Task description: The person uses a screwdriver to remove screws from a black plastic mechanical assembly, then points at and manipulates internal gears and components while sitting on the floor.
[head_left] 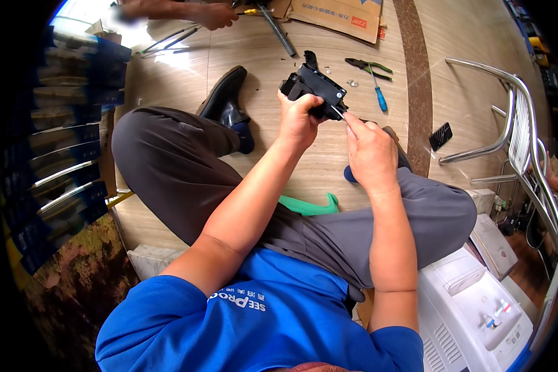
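My left hand [299, 118] grips a black boxy mechanism [321, 84], thumb across its near side. The block is tilted above the tiled floor in front of me, with a black part sticking up from its far end. My right hand [372, 152] pinches a thin metal tool [337, 111]; its shaft points at the block's near right corner, and its handle is hidden in my fingers. To the right of the block on the floor lie pliers [372, 67] with dark green handles and a screwdriver [380, 99] with a blue handle. Small metal pieces [352, 82] lie beside them.
Another person's hand [217, 16] is at the top left, near rods and a dark tube [278, 31]. Cardboard [335, 15] lies behind. A metal chair [508, 118] and white water dispenser [471, 304] stand right; blue boxes [74, 118] are stacked left. Green plastic [310, 206] lies between my legs.
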`<state>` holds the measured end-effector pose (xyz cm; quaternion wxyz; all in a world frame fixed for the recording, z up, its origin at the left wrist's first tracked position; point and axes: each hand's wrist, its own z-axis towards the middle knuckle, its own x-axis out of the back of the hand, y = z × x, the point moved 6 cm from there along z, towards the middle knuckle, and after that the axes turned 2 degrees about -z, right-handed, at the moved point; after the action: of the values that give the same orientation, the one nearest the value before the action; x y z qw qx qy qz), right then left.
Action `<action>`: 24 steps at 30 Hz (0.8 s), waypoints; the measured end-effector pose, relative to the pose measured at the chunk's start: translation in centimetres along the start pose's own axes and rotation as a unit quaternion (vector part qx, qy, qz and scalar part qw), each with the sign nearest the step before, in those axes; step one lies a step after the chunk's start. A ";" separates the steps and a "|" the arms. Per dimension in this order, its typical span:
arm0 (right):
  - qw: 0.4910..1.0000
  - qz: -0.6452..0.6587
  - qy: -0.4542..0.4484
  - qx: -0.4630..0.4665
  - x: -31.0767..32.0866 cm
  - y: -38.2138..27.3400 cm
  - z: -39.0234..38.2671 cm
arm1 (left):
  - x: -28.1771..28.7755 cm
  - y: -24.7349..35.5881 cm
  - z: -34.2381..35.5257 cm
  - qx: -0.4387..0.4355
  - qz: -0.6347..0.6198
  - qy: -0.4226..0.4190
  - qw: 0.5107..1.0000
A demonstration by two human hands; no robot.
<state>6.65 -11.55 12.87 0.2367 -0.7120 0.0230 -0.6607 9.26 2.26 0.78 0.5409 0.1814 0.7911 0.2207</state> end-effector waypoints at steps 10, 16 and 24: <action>0.992 -0.098 -0.062 -0.052 -2.3 -1.4 -0.1 | 1.1 0.4 -0.3 -0.052 0.077 0.088 0.992; 0.993 -0.075 -0.036 -0.085 -3.7 -1.8 0.0 | 1.0 0.4 0.0 -0.068 0.066 0.081 0.992; 0.974 0.183 -0.019 -0.136 -2.6 -0.3 0.6 | 1.2 0.3 0.7 -0.030 -0.002 -0.034 0.999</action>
<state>6.77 -10.24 10.56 0.2546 -0.7335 0.2380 -0.5835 9.48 3.25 -0.17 0.5729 0.1712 0.7658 0.2367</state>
